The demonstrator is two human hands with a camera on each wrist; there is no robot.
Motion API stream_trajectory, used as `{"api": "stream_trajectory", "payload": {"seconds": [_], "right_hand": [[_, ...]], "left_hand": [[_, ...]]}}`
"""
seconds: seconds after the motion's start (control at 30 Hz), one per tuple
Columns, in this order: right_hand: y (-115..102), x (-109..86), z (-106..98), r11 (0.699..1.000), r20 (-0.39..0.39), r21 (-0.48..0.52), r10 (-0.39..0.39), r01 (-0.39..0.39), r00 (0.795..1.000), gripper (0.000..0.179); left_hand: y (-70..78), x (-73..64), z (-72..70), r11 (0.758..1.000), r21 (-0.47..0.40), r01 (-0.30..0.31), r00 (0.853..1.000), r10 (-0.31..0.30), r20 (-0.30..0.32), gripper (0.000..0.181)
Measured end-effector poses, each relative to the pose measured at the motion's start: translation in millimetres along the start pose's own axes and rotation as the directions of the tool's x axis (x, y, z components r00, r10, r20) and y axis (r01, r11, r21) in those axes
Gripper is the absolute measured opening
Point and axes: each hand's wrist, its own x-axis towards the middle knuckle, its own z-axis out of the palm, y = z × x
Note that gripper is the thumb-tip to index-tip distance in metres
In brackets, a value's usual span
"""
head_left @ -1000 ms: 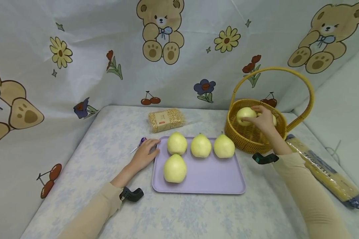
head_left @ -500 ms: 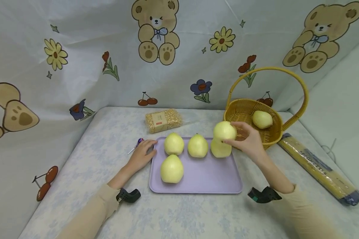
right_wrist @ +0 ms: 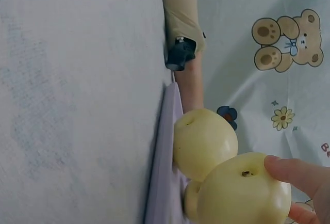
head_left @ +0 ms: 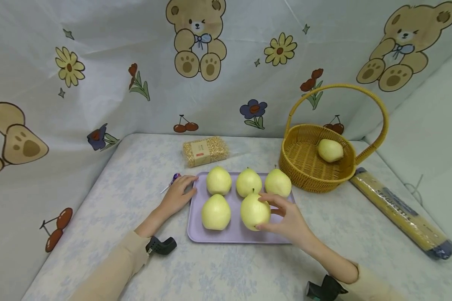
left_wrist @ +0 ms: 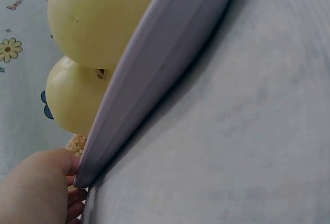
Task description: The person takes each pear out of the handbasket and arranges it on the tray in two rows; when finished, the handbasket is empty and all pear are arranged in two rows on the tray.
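My right hand (head_left: 288,219) pinches a pale yellow pear (head_left: 255,211) between thumb and fingers, over the front middle of the lilac tray (head_left: 233,237). Whether this pear touches the tray is not clear. Three pears stand in the tray's back row: a left pear (head_left: 219,181), a middle pear (head_left: 248,184) and a right pear (head_left: 278,182). At front left of the tray is another pear (head_left: 216,212). My left hand (head_left: 178,194) rests at the tray's left edge, thumb and fingertips touching the rim. In the left wrist view the thumb (left_wrist: 64,159) meets the tray's corner.
A yellow wicker basket (head_left: 305,177) with a tall handle stands at back right, one pear (head_left: 330,150) inside. Right of it lies a long spaghetti packet (head_left: 403,213). A bag of yellow kernels (head_left: 206,151) lies behind the tray, and a lollipop (head_left: 171,182) beside my left hand.
My right hand has lifted a pear out of the basket and carried it left and nearer to me, over the tray's front row. The left hand keeps its place at the tray.
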Motion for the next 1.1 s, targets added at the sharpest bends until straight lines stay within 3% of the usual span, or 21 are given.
{"api": "stream_trajectory", "payload": {"seconds": [0.4,1.1], "right_hand": [[10.3,-13.2,17.4,0.999,0.04,-0.036,-0.034,0.036,0.999,0.052],[11.3,-11.5,20.3,0.981,0.064,-0.182,-0.053,0.064,0.997,0.062]], "left_hand": [[0.5,-0.3,0.8,1.0,-0.008,0.005,1.0,-0.005,0.005,0.041],[3.1,-0.4,-1.4,1.0,-0.001,0.003,1.0,-0.003,0.001,0.041]]}}
